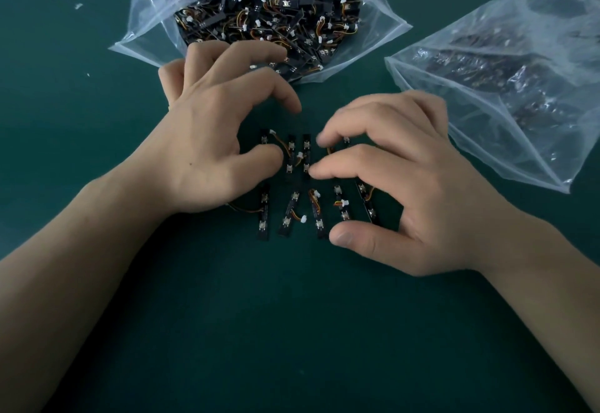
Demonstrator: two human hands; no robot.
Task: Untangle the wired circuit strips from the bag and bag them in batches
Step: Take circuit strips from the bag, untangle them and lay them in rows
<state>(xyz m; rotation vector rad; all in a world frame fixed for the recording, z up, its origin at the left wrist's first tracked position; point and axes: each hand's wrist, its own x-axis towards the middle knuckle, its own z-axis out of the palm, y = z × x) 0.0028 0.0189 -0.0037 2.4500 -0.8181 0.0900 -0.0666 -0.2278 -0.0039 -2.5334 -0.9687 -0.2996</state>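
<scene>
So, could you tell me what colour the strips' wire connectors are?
The connectors are white, best seen in head view.

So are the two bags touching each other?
Apart. The head view shows green table between the open bag and the right bag.

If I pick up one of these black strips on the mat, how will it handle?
The strip looks thin and straight, so it is probably stiff and light. Its wire curls loosely, so it likely dangles and may snag.

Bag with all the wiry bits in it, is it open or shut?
Open. The bag gapes at its mouth toward the person, and the tangled strips inside show bare through it, with no plastic over them.
</scene>
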